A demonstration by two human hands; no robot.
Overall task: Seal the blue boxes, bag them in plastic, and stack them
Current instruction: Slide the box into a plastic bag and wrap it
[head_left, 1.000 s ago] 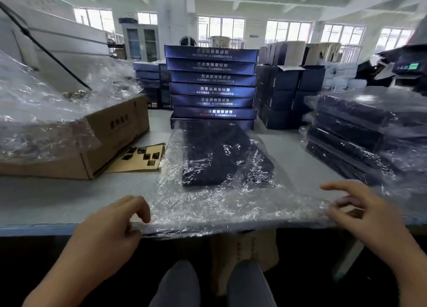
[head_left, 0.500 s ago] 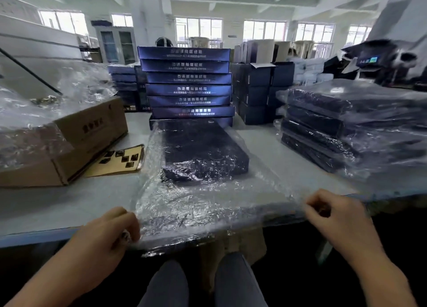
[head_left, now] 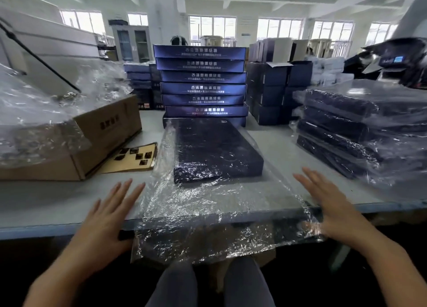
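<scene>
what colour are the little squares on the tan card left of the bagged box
Dark brown to black, on the tan card, seen in the head view.

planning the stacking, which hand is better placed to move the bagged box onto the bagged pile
Right, probably: the right hand is beside the plastic bag, on the side where the bagged stack stands; the left hand lies opposite.

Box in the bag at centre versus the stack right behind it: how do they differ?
The bagged box lies single and flat inside crinkled clear plastic; the stack is several boxes high and bare. The bagged box shows its broad top, the stack its printed edges. Both are blue boxes.
</scene>
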